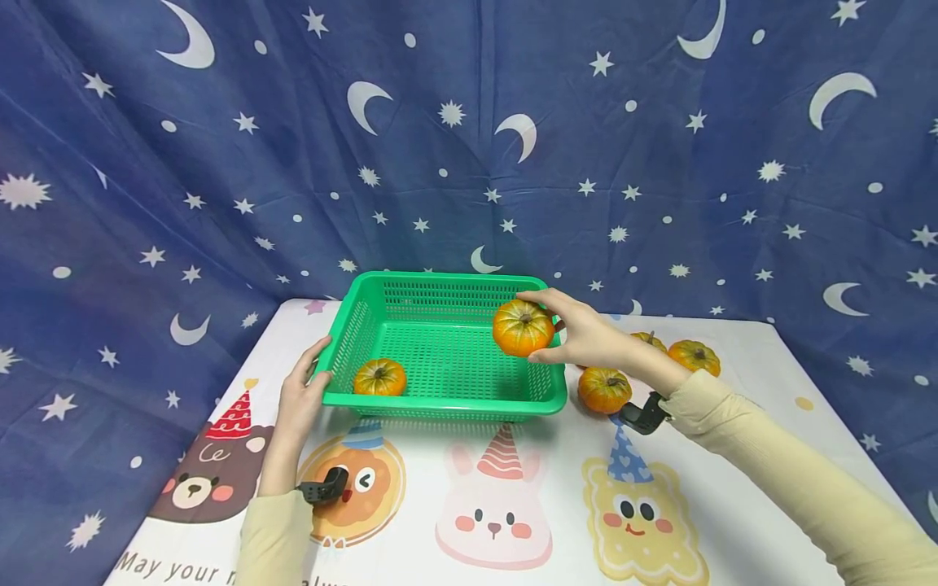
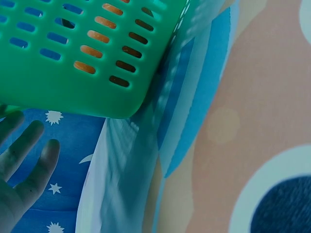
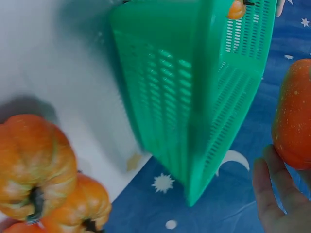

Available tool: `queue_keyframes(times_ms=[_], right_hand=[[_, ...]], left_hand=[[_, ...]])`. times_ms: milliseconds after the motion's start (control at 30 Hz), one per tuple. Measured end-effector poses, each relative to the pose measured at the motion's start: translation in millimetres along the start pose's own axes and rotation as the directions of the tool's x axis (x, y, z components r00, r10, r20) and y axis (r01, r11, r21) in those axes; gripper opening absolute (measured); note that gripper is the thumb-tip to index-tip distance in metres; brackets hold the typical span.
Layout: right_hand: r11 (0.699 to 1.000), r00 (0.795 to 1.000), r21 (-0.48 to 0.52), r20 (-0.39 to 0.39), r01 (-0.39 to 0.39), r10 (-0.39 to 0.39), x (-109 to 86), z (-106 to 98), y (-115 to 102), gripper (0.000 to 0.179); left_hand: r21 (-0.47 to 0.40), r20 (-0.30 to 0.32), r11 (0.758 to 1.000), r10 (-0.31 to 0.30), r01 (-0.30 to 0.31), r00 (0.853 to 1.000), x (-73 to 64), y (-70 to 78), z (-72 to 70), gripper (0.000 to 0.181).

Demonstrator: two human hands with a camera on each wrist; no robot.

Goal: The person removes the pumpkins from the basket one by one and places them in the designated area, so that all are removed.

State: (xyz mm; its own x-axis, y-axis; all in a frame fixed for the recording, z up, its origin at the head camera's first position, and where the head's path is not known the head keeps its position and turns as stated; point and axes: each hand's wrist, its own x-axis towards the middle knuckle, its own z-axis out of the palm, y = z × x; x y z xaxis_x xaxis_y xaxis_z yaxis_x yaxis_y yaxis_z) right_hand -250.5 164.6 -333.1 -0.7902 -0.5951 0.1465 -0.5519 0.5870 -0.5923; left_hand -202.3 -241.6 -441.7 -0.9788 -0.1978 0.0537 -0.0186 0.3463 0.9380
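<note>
In the head view, my right hand (image 1: 582, 332) grips a small orange pumpkin (image 1: 523, 328) between thumb and fingers, above the right end of a green plastic basket (image 1: 447, 404). The right wrist view has this pumpkin (image 3: 295, 116) at its right edge, with fingertips against its underside. My left hand (image 1: 299, 396) touches the basket's left rim, its fingers extended and spread beside the basket wall in the left wrist view. Inside the basket, another pumpkin (image 1: 379, 378) sits in the near left corner.
To the right of the basket, several more pumpkins (image 1: 604, 391) lie grouped on the table, partly hidden behind my right forearm. A white tablecloth (image 1: 418, 505) with cartoon prints covers the table. Behind it hangs a blue curtain (image 1: 440, 203) with moons and stars.
</note>
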Motion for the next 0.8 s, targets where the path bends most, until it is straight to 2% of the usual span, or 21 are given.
queue_keyframes(times_ms=[300, 800], right_hand=[[0.997, 0.997, -0.033, -0.029, -0.066, 0.065, -27.1, -5, 17, 0.084], [0.987, 0.985, -0.068, -0.111, -0.143, 0.135, -63.8, -8, 41, 0.084]], left_hand=[[0.016, -0.016, 1.0, -0.016, 0.016, 1.0, 0.3, -1.5, -0.1, 0.057], [0.018, -0.02, 1.0, 0.001, 0.0, 1.0, -0.6, 0.9, 1.5, 0.057]])
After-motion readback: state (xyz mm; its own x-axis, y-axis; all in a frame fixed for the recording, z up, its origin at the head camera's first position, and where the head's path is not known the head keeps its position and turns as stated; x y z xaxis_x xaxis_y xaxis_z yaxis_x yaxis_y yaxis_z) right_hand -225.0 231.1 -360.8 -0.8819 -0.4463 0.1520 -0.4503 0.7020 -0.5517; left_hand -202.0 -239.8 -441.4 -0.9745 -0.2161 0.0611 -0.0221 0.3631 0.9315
